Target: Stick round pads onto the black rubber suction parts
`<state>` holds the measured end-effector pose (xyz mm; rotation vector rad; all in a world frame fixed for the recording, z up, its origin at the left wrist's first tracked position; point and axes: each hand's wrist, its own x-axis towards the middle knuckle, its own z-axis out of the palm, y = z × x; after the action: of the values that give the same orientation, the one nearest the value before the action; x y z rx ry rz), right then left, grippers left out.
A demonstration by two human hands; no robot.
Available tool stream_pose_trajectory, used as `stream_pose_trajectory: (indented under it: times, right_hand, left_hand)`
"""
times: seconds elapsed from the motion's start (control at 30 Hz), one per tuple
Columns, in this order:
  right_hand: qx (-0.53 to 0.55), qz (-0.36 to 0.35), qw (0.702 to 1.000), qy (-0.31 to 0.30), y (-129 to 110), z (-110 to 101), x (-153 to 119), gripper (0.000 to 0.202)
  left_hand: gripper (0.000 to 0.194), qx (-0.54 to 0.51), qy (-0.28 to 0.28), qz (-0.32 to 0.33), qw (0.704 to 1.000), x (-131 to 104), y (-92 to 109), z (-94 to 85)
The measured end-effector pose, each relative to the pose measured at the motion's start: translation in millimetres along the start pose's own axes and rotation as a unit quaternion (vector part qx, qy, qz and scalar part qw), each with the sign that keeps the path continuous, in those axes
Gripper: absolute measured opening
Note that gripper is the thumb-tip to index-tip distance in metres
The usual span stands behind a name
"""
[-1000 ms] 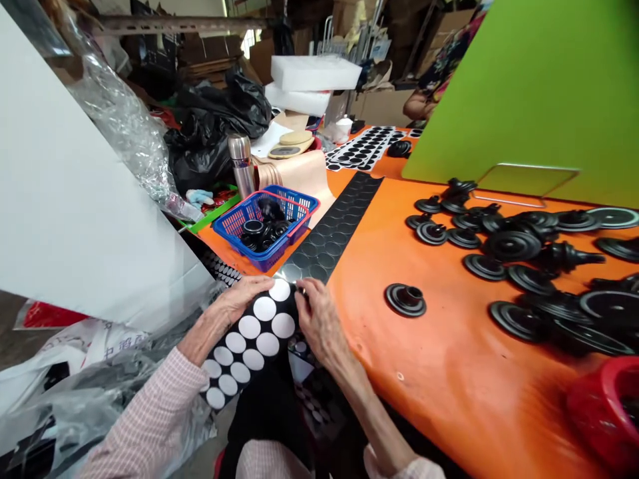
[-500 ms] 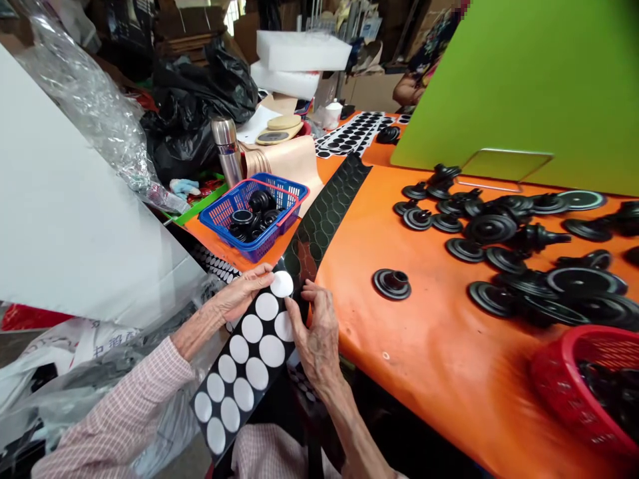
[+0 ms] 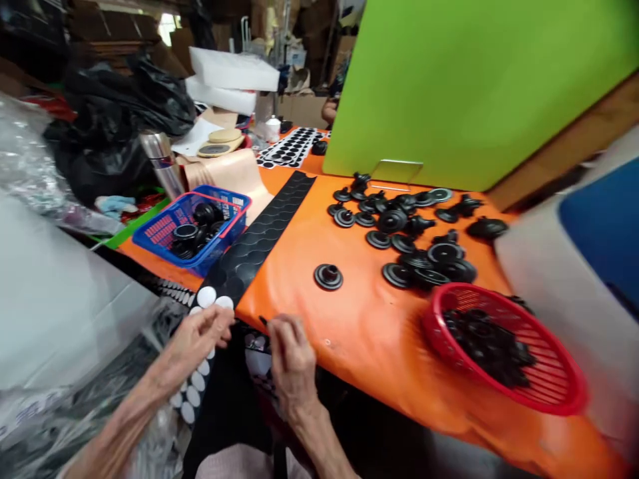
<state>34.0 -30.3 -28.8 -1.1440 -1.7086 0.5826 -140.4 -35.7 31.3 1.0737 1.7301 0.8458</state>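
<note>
My left hand point(image 3: 204, 327) is over the near end of a black strip point(image 3: 259, 243) with white circles. Its fingers are curled together; whether they grip the strip is hidden. The strip lies along the orange table and hangs down off its front edge. Thumb and fingers of my right hand point(image 3: 292, 352) are pinched on a small thin dark piece point(image 3: 263, 320), seen edge-on at the table edge. Beyond that hand, a single black round part point(image 3: 328, 277) with a raised hub stands on the orange table cover point(image 3: 284, 293).
A blue basket point(image 3: 144, 233) with black parts stands at left. Several black round parts point(image 3: 392, 221) are heaped at the right, behind a red basket point(image 3: 564, 399) of dark parts. A green board point(image 3: 434, 86) rises at the back. A steel flask point(image 3: 162, 163) stands left.
The view has turned right, bringing the whole red basket in. My right hand has come away from the strip with a small dark piece; my left hand stays near the white circles.
</note>
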Motion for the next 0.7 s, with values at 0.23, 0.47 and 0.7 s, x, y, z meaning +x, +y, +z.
stream_pose_trajectory:
  times: [0.23,0.47,0.7]
  right_hand:
    - [0.049,0.082,0.995,-0.005,10,-49,-15,0.031]
    - [0.155,0.275,0.933,0.174,36,-78,-4,0.035]
    - [0.129,0.258,0.932,0.218,53,-118,-7,0.033]
  left_hand:
    - [0.032,-0.257,-0.134,-0.046,0.956,6,15,90.1]
    - [0.023,0.000,-0.127,0.133,0.983,25,62,139.4]
    - [0.020,0.052,-0.075,0.174,0.980,92,86,173.5]
